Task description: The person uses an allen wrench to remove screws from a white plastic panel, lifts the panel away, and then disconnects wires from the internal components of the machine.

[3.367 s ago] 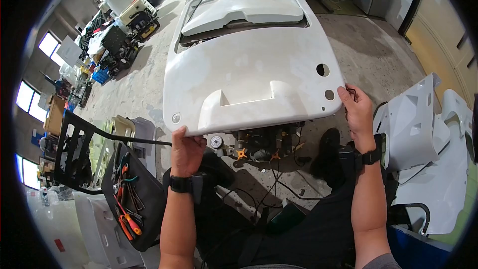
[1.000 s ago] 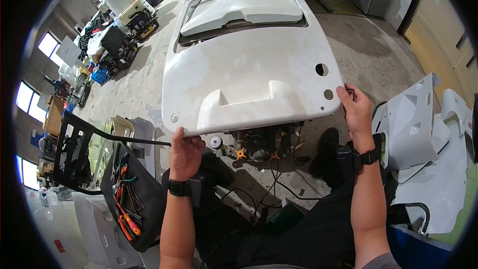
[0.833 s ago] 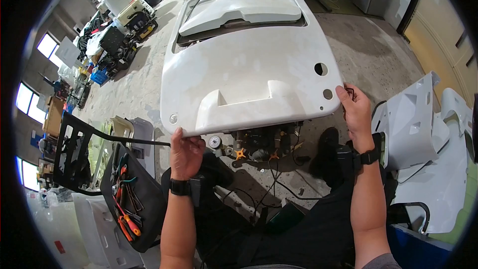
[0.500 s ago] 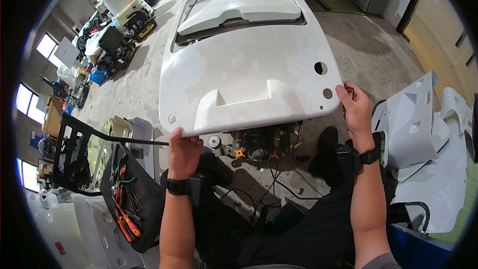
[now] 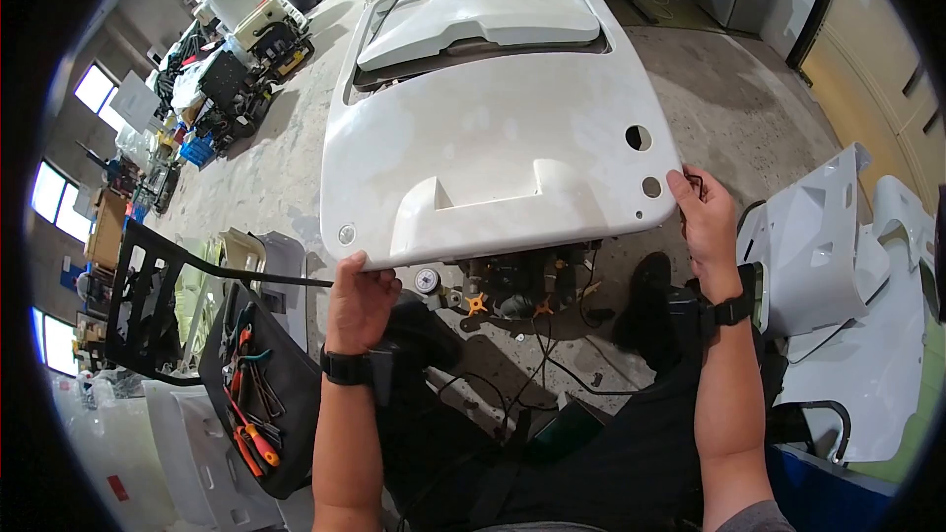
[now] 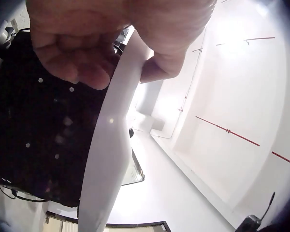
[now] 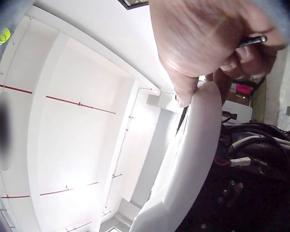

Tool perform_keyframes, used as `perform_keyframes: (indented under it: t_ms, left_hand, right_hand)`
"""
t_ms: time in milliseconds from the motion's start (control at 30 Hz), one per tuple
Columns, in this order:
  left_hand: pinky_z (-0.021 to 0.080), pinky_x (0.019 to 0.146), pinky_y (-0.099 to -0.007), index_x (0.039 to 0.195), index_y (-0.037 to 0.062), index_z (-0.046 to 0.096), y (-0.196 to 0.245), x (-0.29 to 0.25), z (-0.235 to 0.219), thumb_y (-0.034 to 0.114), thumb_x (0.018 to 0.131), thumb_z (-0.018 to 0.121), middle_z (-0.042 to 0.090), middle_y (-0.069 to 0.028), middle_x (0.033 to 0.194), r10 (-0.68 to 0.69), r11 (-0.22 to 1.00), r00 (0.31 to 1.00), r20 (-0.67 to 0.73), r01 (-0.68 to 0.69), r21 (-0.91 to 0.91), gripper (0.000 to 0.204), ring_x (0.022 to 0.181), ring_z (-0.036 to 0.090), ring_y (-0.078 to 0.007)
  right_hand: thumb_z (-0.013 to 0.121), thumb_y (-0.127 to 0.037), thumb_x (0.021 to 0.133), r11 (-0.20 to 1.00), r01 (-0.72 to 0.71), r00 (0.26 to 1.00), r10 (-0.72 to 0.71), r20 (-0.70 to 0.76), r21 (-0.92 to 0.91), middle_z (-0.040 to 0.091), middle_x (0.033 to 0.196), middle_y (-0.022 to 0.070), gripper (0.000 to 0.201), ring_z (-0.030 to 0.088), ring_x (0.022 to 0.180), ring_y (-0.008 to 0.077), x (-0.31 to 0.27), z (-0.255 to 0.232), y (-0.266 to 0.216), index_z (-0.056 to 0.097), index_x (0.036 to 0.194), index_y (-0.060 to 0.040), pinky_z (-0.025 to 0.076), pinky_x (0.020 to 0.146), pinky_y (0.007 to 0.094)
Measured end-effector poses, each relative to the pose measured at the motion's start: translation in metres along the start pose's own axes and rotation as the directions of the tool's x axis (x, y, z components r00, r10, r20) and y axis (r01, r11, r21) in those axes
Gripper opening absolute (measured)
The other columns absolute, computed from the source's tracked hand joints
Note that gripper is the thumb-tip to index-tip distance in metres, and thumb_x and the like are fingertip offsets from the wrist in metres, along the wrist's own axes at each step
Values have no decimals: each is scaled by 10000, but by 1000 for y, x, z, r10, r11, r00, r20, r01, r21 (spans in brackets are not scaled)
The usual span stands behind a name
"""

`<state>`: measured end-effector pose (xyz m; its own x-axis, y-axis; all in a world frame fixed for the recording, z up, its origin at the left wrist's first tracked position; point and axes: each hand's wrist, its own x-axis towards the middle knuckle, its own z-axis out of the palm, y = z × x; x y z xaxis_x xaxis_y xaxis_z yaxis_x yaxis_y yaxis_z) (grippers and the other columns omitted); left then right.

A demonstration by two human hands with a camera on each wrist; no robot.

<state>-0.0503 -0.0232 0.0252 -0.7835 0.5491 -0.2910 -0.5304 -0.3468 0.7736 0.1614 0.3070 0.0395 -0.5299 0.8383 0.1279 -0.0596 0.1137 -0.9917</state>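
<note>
A large white body panel (image 5: pixel 493 128) spans the upper middle of the head view, with a raised hump at its far end. Two round holes pierce its right side, and a recessed notch marks the near edge. My left hand (image 5: pixel 363 303) pinches the near left corner, thumb on top and fingers curled beneath. At the right edge my right hand (image 5: pixel 708 222) grips the panel the same way. A thin dark bent rod, much like a hex key (image 7: pixel 253 41), is tucked in the right hand's curled fingers. In the left wrist view the panel's rim (image 6: pixel 111 130) runs down from the hand.
Below the panel sits machinery with orange star knobs (image 5: pixel 477 304) and loose cables (image 5: pixel 591 386). A black bag or pad (image 5: pixel 281 414) at left carries pliers and screwdrivers. White shell parts (image 5: pixel 813 256) stand at right, and a black frame (image 5: pixel 148 305) juts in at left.
The whole head view shifts slightly right and down compared with half a second ago. My left wrist tilts a little outward to the left. Both hands keep their grip on the panel.
</note>
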Motion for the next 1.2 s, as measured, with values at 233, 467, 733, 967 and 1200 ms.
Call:
perform_keyframes:
  t_ms: [233, 467, 733, 967, 1200]
  left_hand:
    - [430, 689, -296, 926, 89, 532, 2, -2, 1, 257, 777, 581, 548, -6, 777, -7, 1000, 1000, 2, 7, 2, 230, 705, 519, -124]
    - [415, 678, -305, 911, 81, 519, 5, -5, 15, 228, 773, 504, 530, -13, 761, -10, 1000, 1000, -26, 9, -21, 202, 684, 496, -140]
    - [409, 688, -300, 921, 88, 519, 3, -7, 17, 226, 773, 510, 529, -7, 760, 26, 1000, 1000, -10, -26, -17, 202, 686, 493, -130]
    - [416, 685, -289, 931, 109, 524, -2, -9, 12, 250, 808, 549, 547, 13, 781, 33, 997, 999, 16, -32, -64, 189, 695, 510, -115]
    - [432, 676, -270, 917, 114, 547, -5, -8, -2, 287, 827, 611, 559, 27, 751, 49, 998, 999, -23, -50, -50, 206, 698, 513, -95]
  right_hand:
    - [651, -222, 820, 1000, 14, 1000, -14, 6, 11, 603, 866, 65, 434, 538, 758, 92, 0, 1, -1, 525, 1064, 114, 423, 699, 204]
    - [648, -224, 822, 1000, -6, 1000, 6, 1, -14, 603, 862, 64, 441, 541, 752, 91, -1, 1, -2, 521, 1072, 116, 427, 690, 205]
    - [651, -224, 819, 1000, 6, 1000, -6, 4, -11, 606, 860, 65, 423, 541, 747, 88, -2, 1, -3, 536, 1052, 110, 427, 687, 208]
    - [650, -229, 819, 1000, 19, 1000, -19, 11, 10, 606, 859, 61, 424, 540, 746, 89, -1, 0, 0, 535, 1046, 110, 422, 683, 203]
    - [648, -225, 821, 1000, 13, 1000, -13, 5, 6, 603, 844, 54, 412, 536, 739, 87, -1, 0, 0, 538, 1044, 104, 421, 679, 205]
